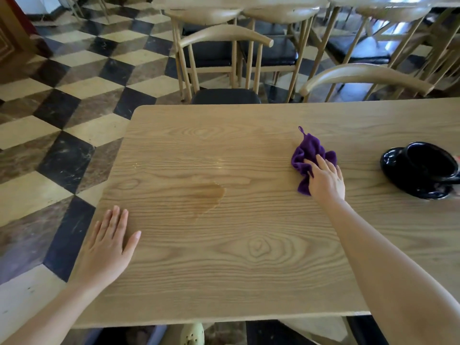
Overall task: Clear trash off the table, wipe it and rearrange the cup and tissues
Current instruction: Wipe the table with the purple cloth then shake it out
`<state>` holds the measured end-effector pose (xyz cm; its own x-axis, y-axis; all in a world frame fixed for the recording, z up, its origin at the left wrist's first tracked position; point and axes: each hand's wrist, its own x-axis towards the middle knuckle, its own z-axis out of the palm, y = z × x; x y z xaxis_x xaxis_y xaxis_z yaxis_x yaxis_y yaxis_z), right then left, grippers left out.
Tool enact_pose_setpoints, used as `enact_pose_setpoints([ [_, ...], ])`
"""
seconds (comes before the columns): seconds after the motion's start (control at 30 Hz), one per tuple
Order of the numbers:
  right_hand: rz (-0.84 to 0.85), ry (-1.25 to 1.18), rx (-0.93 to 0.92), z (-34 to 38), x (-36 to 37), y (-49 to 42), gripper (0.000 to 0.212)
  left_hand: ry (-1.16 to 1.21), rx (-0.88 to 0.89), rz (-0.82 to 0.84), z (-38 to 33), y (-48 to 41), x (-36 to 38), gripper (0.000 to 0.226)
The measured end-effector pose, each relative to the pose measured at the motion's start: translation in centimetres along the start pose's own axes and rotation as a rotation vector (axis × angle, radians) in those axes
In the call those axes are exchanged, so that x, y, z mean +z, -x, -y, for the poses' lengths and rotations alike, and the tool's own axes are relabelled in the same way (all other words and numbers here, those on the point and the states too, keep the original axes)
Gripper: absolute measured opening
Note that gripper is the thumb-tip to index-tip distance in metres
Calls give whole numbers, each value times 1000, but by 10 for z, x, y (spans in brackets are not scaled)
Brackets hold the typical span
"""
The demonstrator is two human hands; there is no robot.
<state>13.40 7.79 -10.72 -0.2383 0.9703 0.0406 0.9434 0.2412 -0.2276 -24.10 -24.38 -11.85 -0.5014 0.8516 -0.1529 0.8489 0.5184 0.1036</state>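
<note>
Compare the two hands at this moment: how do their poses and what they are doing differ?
The left hand lies flat and empty by the table's left edge; the right hand presses down on a crumpled purple cloth. The left hand sits nearer the person, left of the spill; the right hand reaches farther out, between the spill and the black cup. Both rest palm-down on the tabletop.

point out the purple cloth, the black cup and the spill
purple cloth (310, 149), head view, upper folds
black cup (431, 163), head view, dark inside
spill (210, 194), head view, middle of wet patch
</note>
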Motion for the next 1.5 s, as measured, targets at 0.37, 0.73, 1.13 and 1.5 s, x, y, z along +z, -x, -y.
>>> enact_pose_setpoints([
  [0.37,56,91,31,-8,-33,12,59,64,1,-22,-17,26,-14,66],
  [0.73,135,114,-46,6,2,11,50,21,12,-106,-7,22,8,74],
  [1.13,157,72,-165,11,-22,24,46,29,49,-110,-4,22,10,73],
  [1.5,144,-102,-98,19,-3,27,45,-9,46,-125,-5,23,9,73],
])
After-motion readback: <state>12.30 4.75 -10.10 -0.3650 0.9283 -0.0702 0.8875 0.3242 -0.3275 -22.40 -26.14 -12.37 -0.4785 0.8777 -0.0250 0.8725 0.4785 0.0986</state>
